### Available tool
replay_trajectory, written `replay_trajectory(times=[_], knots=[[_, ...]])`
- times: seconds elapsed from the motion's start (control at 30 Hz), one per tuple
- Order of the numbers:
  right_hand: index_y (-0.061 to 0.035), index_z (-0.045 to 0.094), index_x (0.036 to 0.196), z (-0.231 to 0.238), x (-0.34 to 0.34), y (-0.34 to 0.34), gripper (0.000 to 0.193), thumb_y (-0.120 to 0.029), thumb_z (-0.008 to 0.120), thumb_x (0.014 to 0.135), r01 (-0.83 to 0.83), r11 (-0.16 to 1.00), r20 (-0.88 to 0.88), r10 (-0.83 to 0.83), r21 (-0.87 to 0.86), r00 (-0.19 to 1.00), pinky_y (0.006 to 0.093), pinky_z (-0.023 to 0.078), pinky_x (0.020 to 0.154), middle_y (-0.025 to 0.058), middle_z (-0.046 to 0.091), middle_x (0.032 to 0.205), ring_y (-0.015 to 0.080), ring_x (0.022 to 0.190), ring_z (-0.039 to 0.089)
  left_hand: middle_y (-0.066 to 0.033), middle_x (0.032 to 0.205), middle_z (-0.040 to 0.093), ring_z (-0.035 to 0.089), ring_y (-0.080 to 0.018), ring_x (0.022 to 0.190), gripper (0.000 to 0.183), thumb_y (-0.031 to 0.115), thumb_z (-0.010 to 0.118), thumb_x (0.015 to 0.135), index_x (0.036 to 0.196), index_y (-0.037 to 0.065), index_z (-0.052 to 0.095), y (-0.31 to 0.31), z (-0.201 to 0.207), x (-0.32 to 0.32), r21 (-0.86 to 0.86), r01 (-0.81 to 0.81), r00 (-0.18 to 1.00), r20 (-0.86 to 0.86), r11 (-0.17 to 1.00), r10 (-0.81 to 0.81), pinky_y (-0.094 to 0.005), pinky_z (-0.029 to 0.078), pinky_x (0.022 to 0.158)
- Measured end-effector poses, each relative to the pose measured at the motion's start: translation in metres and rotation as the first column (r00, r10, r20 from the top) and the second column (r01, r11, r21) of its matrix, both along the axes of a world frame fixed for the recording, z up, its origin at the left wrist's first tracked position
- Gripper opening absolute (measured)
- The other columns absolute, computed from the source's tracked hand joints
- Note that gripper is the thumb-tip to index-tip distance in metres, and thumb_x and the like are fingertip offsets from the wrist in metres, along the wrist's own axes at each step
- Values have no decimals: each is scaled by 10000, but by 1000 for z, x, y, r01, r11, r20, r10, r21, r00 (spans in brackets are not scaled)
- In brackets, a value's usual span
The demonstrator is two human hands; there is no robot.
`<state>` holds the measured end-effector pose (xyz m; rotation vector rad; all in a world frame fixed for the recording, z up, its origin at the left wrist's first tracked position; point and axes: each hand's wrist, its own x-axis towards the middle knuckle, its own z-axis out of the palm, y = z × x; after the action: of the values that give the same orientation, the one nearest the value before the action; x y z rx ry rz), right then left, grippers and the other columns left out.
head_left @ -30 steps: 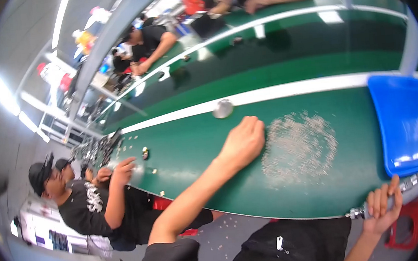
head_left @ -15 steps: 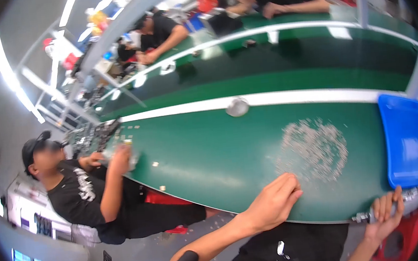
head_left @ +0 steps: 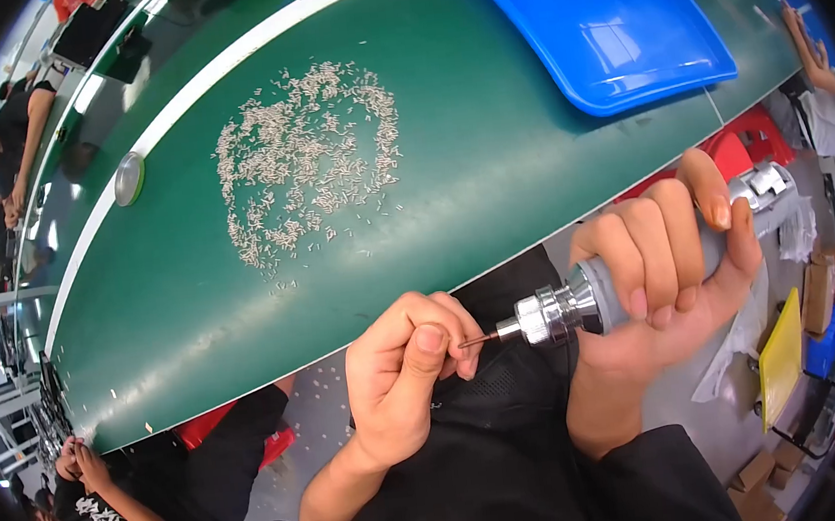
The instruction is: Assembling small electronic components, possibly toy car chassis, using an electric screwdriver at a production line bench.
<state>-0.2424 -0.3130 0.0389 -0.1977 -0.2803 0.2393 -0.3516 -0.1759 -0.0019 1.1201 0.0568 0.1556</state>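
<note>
My right hand [head_left: 664, 267] is wrapped round a grey power screwdriver [head_left: 546, 316] with a silver front end, held level before my body, off the table edge. Its thin bit [head_left: 479, 340] points left, into the fingertips of my left hand [head_left: 399, 378]. Those fingers are pinched together at the bit's tip; whatever small thing they may hold is hidden. Beyond my hands, many tiny pale rod-shaped pieces [head_left: 277, 153] lie loosely spread on the green table [head_left: 451, 187].
A blue plastic tray [head_left: 617, 40] lies at the table's far right. Against the white rail stands a small round tin [head_left: 129, 178]. A co-worker [head_left: 125, 515] sits at lower left, others farther off. Right of me are a red stool [head_left: 753, 138] and a yellow panel [head_left: 781, 356].
The view has swung right and down toward my hands. My right hand has brought the screwdriver up in front of me, and my left hand has come from beside the pieces to its bit.
</note>
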Motion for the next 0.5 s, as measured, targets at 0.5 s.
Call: replay_trajectory(times=[0.5], knots=[[-68,449,883,-4,-5,-10,183,-233,437,959,-8,993,147,26,-121,989,277,370,472,-6,389,483,112,392,392,-80,708,569,491,-103,598,217,108,513,966,793,-22,535,-5,7,-4,204,-45,999,-6,978,47,-223,393,534]])
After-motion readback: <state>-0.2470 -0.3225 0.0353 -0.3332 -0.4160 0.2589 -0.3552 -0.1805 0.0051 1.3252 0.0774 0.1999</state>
